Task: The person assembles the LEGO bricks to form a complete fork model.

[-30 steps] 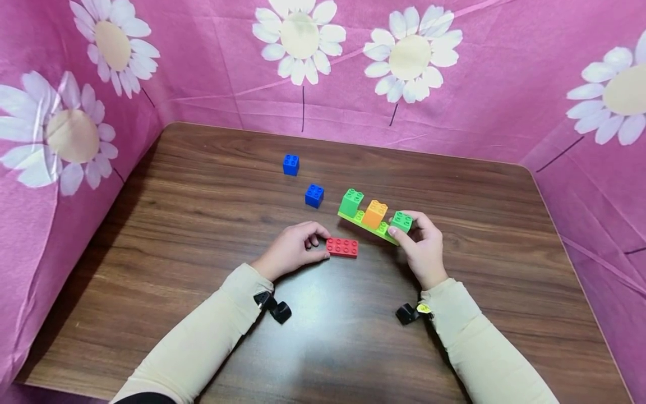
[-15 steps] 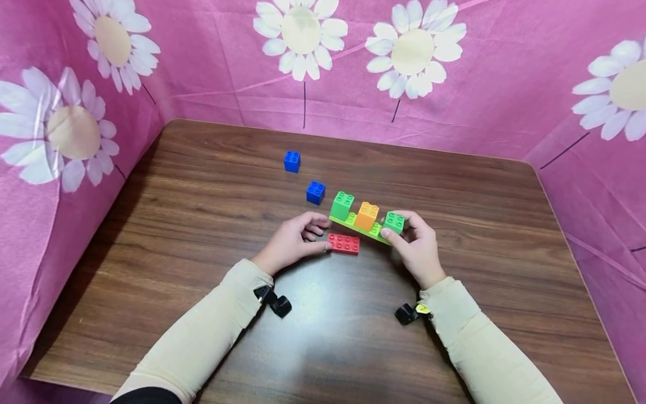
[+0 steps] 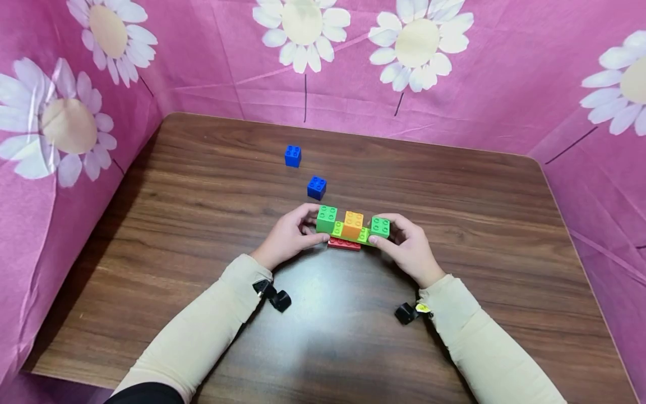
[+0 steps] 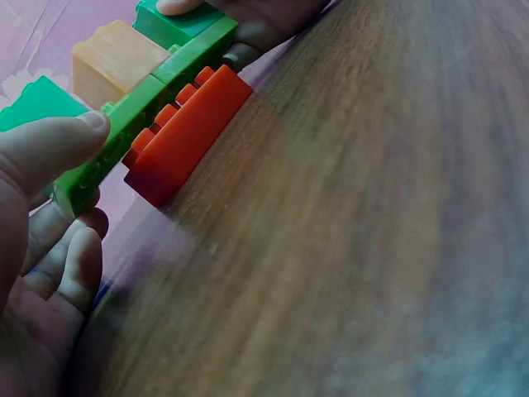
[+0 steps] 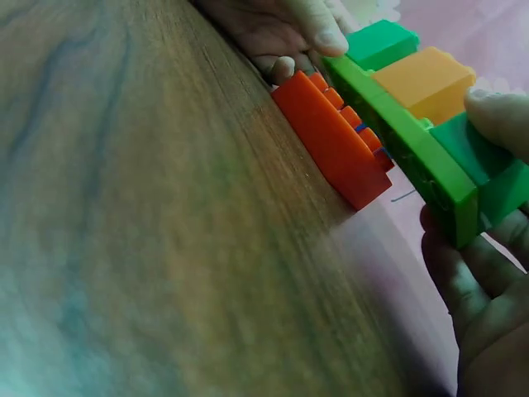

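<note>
Both hands hold one brick assembly level, a lime-green strip with a green brick at the left end, an orange brick mid-way and another green brick at the right. My left hand pinches the left end, thumb in front and fingers behind and below. At the right end, my right hand grips with its thumb against the front. Directly beneath, a flat red brick lies studs up on the table. The wrist views show a narrow gap between its studs and the strip.
Two blue bricks stand on the wooden table beyond the hands, one nearer and one farther back. A pink flowered cloth rises along the back and sides of the table.
The right hand has brought the assembly left and levelled it above the red brick. My left hand has moved from beside the red brick to grip the assembly's left end.
</note>
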Available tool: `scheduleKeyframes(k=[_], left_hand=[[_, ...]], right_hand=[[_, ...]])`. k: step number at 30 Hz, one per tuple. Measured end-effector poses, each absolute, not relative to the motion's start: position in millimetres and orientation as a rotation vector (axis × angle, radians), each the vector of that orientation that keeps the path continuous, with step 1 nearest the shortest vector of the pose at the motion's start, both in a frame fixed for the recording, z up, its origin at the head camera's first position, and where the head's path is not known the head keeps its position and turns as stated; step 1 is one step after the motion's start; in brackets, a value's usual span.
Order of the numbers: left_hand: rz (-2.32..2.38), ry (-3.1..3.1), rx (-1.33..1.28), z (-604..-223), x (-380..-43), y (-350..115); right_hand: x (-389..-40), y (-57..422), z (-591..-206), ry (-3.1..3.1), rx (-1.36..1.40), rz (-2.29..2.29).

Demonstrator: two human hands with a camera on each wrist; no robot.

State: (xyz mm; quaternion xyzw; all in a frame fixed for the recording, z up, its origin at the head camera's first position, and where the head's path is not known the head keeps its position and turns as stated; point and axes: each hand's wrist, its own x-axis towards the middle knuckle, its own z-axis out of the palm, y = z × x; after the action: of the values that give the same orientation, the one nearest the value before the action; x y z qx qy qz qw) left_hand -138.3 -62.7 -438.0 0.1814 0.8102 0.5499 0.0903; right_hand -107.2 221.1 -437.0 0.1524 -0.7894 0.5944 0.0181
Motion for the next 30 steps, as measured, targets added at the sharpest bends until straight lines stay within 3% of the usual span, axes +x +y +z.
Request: scheduleKeyframes(k=[30], left_hand=[[1.509, 2.383, 0.621, -435.6, -139.1, -65.3]], right_hand=[[-107.8, 216.9, -434.2, -2.684, 0.479, 1.705]])
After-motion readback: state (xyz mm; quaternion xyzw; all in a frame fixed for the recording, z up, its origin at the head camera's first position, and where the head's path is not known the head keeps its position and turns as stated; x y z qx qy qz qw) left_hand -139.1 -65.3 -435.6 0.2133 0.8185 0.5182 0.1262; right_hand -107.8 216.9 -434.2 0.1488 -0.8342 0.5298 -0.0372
